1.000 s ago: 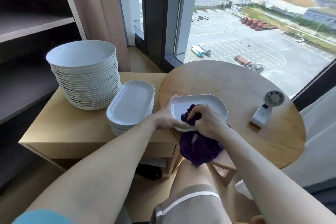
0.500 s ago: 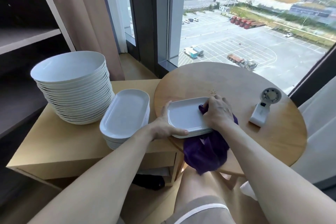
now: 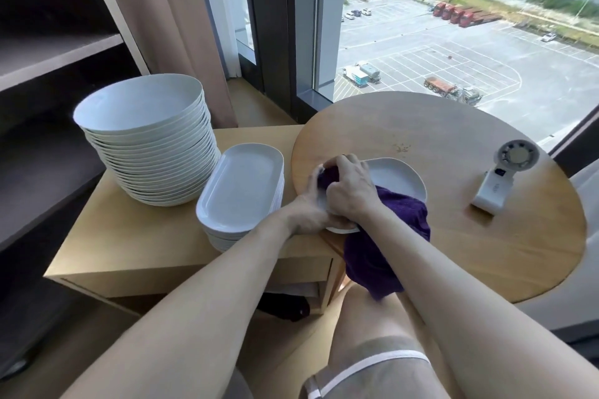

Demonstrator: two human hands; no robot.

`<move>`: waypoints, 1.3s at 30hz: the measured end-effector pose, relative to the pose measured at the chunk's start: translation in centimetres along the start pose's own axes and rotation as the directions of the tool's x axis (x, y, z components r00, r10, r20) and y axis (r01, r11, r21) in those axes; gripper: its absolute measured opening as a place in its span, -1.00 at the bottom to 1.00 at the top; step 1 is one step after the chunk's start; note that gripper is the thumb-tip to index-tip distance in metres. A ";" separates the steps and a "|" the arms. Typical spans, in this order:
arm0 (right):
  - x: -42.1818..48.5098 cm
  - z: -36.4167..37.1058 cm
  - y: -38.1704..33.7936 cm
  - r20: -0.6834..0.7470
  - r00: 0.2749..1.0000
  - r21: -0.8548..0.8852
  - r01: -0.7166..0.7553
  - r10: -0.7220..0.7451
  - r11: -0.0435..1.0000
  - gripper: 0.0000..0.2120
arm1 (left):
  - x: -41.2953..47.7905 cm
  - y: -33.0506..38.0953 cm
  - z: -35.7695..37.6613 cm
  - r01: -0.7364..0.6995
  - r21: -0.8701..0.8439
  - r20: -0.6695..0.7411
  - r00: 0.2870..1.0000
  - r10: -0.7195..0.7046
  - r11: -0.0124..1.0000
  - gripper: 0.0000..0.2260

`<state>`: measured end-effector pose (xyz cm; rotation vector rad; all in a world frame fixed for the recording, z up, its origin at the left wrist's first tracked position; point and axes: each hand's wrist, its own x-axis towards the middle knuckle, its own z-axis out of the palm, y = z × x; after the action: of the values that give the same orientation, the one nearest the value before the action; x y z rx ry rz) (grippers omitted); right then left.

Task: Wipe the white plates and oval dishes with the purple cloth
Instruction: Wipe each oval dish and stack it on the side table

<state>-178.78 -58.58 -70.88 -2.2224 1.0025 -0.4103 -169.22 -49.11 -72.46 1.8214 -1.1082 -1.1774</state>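
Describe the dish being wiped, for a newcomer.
Start at the round wooden table. At its left edge lies a white oval dish, held by the left hand while the right hand presses the purple cloth on it. The other oval dishes are stacked off that table.

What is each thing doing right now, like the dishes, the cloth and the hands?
Oval dish, at the edge of the round table, under the cloth.
Purple cloth, bunched on the dish, its tail hanging off the table.
Left hand, grips the dish's left edge.
Right hand, grips the cloth against the dish.
Round plates, stacked on the cabinet.
Oval dishes stack, beside the plates.
Fan, lying on the table.
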 end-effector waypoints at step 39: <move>0.8 -4.2 4.3 -0.109 0.991 -0.444 -0.118 0.078 0.888 -0.71 | 0.8 -2.0 0.3 -0.052 -0.040 -0.064 0.997 0.049 0.998 0.19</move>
<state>-182.74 -63.11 -70.67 -2.5625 1.3645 -0.2475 -168.74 -49.11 -74.54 1.7763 -1.0794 -1.0984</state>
